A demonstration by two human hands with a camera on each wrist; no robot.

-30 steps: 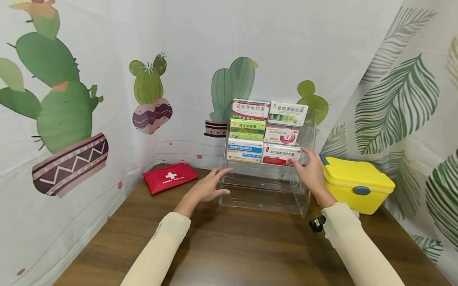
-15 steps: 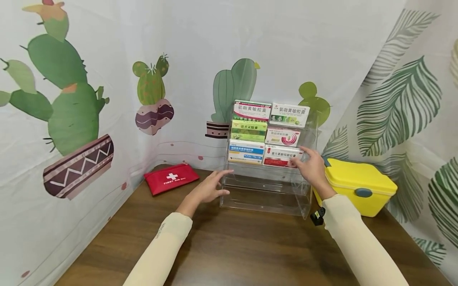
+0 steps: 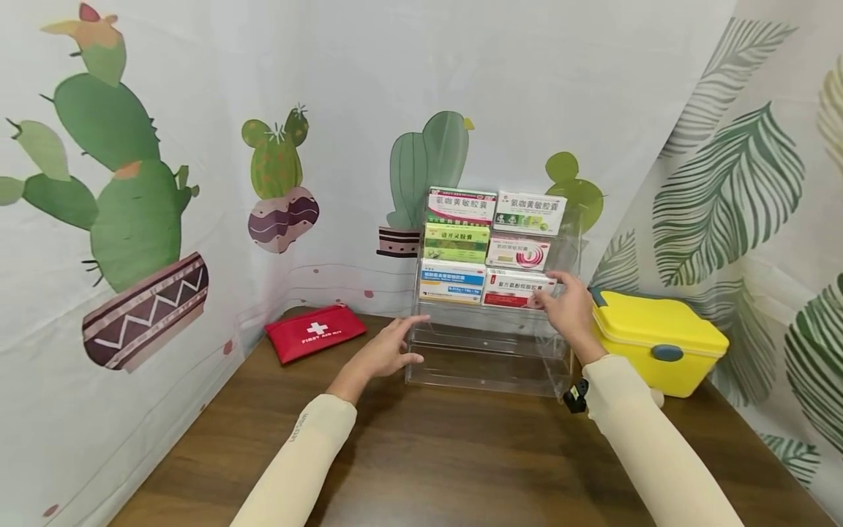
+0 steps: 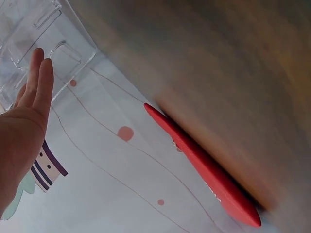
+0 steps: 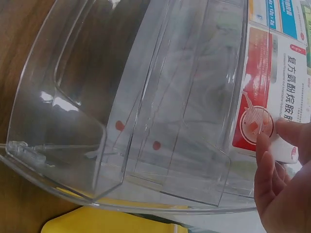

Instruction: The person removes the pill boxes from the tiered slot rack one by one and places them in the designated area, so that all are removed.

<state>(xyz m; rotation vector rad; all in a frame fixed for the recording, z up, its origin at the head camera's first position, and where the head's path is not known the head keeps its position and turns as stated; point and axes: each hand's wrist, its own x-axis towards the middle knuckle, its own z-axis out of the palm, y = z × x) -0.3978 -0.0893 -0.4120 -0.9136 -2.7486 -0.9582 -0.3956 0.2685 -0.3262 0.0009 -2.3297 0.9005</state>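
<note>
A clear acrylic tiered rack stands on the table, several medicine boxes filling its upper tiers in two columns. My right hand pinches the right end of a white-and-red medicine box, the lowest one in the right column. In the right wrist view, thumb and finger meet at that end of the box, which sits behind the tier's clear lip. My left hand is at the rack's left side, fingers extended and nothing in it. Whether its fingertips touch the acrylic cannot be told.
Left of the rack lies a red first aid pouch. A yellow lidded box with a grey latch stands close to the right, beside my right forearm. The rack's lower tiers hold no boxes. A patterned curtain hangs behind the wooden table.
The view shifts slightly with the head. My right hand stays at the white-and-red box's right end, its wrist moving slightly. My left hand stays beside the rack, and the boxes keep their places.
</note>
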